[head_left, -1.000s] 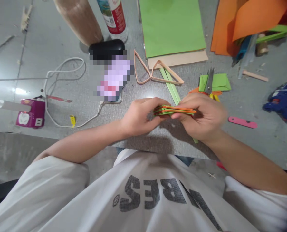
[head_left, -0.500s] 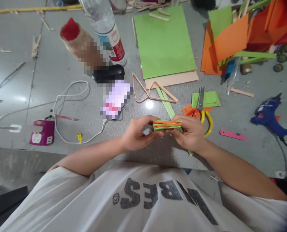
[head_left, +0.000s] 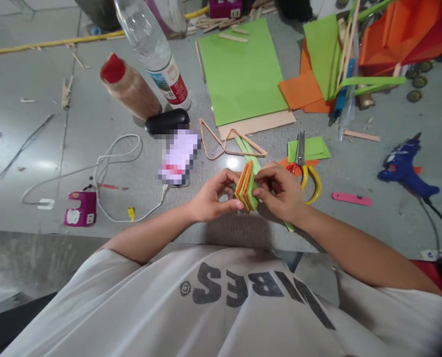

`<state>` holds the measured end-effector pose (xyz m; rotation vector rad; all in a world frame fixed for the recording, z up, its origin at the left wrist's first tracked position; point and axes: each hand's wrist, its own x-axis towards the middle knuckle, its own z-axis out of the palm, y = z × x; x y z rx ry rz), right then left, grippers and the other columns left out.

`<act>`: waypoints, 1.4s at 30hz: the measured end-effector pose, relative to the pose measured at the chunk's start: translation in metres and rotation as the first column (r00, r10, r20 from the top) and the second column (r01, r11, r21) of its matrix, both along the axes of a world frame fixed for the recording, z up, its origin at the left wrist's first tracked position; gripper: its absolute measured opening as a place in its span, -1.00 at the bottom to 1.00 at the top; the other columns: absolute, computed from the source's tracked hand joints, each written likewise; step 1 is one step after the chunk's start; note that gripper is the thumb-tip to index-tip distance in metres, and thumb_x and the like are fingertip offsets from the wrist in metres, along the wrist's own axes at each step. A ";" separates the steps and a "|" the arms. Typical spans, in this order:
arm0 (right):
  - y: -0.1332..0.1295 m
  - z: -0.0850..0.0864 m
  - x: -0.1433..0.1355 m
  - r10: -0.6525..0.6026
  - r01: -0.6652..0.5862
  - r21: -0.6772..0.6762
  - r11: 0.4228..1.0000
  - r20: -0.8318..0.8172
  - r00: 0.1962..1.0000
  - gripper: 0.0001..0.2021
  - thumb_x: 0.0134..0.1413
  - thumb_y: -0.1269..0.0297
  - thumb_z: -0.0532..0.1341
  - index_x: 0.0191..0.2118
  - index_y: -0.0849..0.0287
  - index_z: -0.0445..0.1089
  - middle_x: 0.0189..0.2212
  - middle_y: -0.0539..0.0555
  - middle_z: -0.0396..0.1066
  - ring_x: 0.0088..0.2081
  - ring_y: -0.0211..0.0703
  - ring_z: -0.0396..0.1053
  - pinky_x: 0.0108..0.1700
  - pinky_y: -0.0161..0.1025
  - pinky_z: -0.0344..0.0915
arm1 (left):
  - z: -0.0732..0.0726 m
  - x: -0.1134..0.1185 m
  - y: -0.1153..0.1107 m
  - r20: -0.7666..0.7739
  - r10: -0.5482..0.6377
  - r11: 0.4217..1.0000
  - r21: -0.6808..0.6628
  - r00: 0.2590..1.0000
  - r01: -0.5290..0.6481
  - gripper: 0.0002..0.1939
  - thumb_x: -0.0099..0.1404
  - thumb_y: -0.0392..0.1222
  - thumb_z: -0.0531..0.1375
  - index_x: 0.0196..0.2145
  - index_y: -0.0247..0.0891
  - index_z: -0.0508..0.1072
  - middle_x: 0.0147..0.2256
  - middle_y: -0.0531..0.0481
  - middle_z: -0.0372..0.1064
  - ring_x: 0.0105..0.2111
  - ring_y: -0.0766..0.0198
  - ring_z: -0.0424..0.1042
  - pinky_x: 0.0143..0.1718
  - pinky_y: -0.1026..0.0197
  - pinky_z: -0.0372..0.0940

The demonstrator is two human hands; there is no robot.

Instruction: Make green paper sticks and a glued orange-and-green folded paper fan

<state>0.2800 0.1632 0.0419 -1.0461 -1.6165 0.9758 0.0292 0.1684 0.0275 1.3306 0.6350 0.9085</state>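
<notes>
A stack of folded green and orange paper (head_left: 246,187) is held above the near edge of the table, tilted so its layered edges show. My left hand (head_left: 218,196) grips its left side, with the thumb along the lower edge. On the other side my right hand (head_left: 282,192) pinches the green outer layer between thumb and fingers. Beneath and behind the stack lie green paper strips (head_left: 248,148). Close to my right hand are scissors (head_left: 311,184) with yellow and red handles, resting by a folded green paper piece (head_left: 313,148).
Beyond the hands lie a bent wooden-strip frame (head_left: 224,148) and a green sheet (head_left: 243,74). A phone (head_left: 179,154), water bottle (head_left: 168,79) and red-capped bottle (head_left: 131,91) stand or lie left. To the right are a pink tool (head_left: 351,199) and a blue glue gun (head_left: 407,171).
The paper stack has turned from lying level to a steep tilt, its layers slightly fanned. My right hand has shifted its grip to the stack's right face. The camera view has moved slightly.
</notes>
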 end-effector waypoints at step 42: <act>0.012 0.007 -0.005 0.153 -0.368 -0.252 0.895 -0.602 0.784 -0.40 0.10 -0.36 0.66 0.00 -0.09 0.56 -0.28 -0.04 0.60 -0.26 -0.10 0.62 -0.22 -0.19 0.60 | 0.042 -0.001 0.014 0.317 0.294 0.894 -0.425 0.902 -0.142 -0.35 0.06 0.01 0.66 0.10 -0.07 0.68 -0.03 0.01 0.74 -0.18 0.18 0.69 -0.12 0.12 0.59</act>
